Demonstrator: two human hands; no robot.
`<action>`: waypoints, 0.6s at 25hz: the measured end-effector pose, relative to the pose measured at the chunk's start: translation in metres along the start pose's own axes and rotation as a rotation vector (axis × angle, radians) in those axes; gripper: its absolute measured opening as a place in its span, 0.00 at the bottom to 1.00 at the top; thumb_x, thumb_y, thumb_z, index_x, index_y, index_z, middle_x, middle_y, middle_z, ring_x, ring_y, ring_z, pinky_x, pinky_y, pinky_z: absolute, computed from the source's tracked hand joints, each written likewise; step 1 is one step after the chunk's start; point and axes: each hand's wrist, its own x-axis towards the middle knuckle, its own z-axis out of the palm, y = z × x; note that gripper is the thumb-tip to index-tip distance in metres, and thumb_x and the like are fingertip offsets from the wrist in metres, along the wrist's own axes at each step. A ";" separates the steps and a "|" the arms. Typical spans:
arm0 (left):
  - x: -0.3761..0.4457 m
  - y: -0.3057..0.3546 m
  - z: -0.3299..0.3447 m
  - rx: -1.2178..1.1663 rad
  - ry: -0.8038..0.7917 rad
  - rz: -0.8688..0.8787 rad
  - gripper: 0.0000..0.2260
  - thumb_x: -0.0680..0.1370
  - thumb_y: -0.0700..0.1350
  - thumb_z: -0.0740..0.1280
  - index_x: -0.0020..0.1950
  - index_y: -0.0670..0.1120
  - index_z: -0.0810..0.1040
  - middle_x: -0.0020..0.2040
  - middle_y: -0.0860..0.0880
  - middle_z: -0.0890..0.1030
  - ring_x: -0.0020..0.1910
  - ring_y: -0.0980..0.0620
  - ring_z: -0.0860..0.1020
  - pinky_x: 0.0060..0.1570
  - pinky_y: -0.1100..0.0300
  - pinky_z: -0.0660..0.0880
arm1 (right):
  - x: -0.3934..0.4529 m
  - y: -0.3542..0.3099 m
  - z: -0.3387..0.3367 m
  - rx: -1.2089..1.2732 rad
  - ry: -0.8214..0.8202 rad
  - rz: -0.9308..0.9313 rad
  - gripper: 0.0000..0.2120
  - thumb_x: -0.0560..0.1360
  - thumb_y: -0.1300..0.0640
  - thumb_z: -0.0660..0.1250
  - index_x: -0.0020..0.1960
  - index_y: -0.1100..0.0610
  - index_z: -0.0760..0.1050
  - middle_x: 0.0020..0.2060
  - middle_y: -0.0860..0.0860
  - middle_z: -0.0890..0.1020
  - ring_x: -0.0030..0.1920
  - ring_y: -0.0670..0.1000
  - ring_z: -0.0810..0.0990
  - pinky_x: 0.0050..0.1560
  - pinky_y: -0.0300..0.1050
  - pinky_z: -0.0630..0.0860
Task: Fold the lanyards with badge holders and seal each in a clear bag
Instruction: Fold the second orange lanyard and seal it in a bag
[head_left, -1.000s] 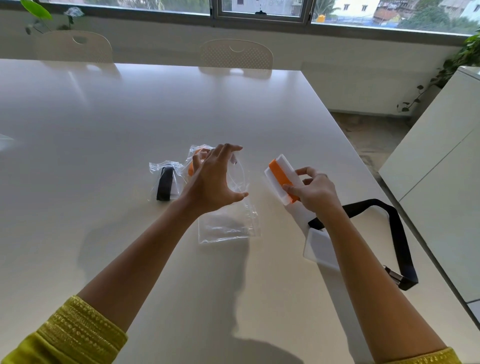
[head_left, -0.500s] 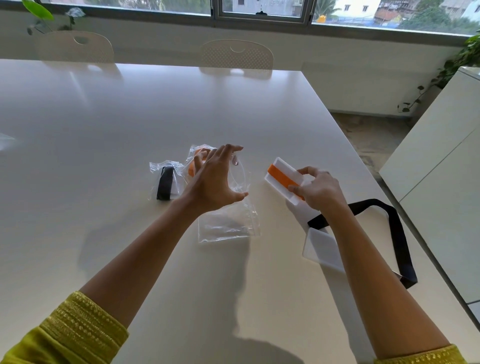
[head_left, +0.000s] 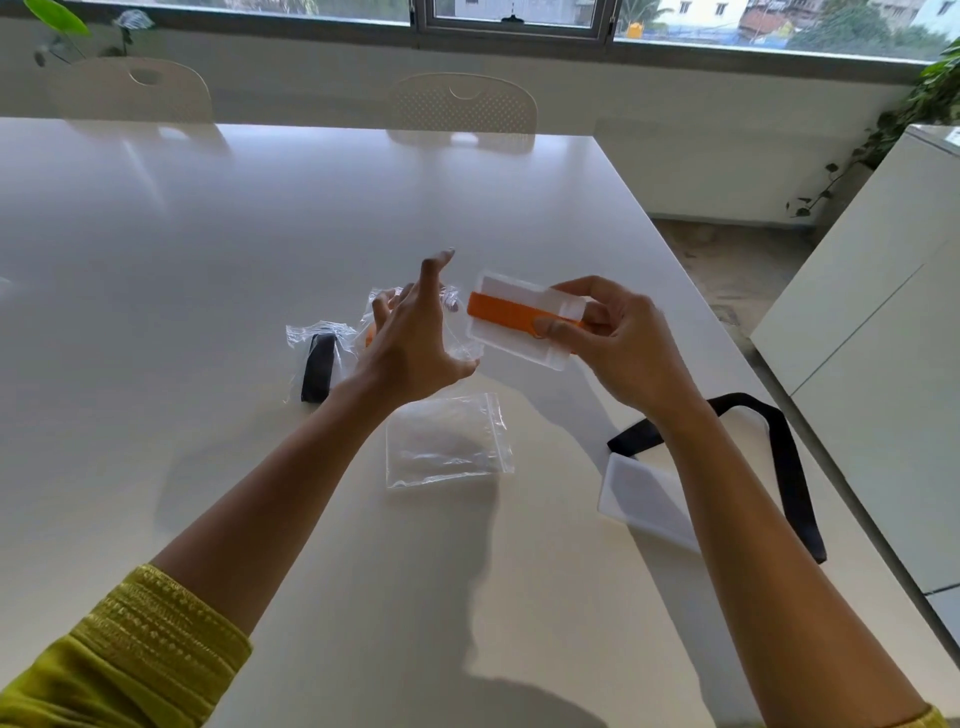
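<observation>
My right hand (head_left: 618, 343) grips a clear badge holder (head_left: 519, 319) with an orange lanyard folded flat along it, held above the white table (head_left: 260, 234). My left hand (head_left: 410, 338) hovers open just left of the holder, fingers spread, holding nothing. Below the hands an empty clear zip bag (head_left: 447, 441) lies flat. A sealed bag with a black lanyard (head_left: 318, 364) lies to the left. Another bag with an orange lanyard (head_left: 382, 312) is mostly hidden behind my left hand. A loose black lanyard (head_left: 789, 467) with its badge holder (head_left: 644, 499) lies under my right forearm.
The table's right edge runs close to the black lanyard, with a white cabinet (head_left: 883, 322) beyond it. Two pale chairs (head_left: 462, 104) stand at the far side under the window. Plants sit at the far left and right corners.
My right hand has lifted the orange badge holder and carried it left towards my left hand. My left hand has risen slightly and opened wider.
</observation>
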 end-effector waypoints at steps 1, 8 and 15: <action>0.001 0.002 0.001 -0.007 0.001 0.006 0.49 0.63 0.57 0.77 0.76 0.47 0.54 0.65 0.44 0.77 0.63 0.41 0.75 0.68 0.34 0.62 | -0.001 -0.001 0.001 -0.052 -0.015 -0.014 0.18 0.73 0.46 0.73 0.60 0.50 0.78 0.49 0.47 0.85 0.45 0.48 0.84 0.47 0.33 0.80; 0.002 0.021 0.012 -0.030 -0.013 0.102 0.49 0.64 0.55 0.79 0.77 0.47 0.55 0.64 0.44 0.77 0.64 0.42 0.76 0.67 0.32 0.63 | 0.009 -0.013 0.006 -0.238 -0.084 -0.103 0.16 0.75 0.49 0.71 0.62 0.50 0.76 0.54 0.49 0.83 0.46 0.46 0.82 0.41 0.24 0.74; 0.010 0.031 0.023 -0.226 -0.003 0.119 0.47 0.66 0.57 0.77 0.76 0.46 0.54 0.58 0.45 0.79 0.53 0.45 0.80 0.56 0.40 0.79 | 0.021 -0.015 0.035 -0.292 0.127 -0.190 0.20 0.73 0.52 0.74 0.61 0.56 0.73 0.55 0.53 0.82 0.46 0.47 0.82 0.43 0.26 0.73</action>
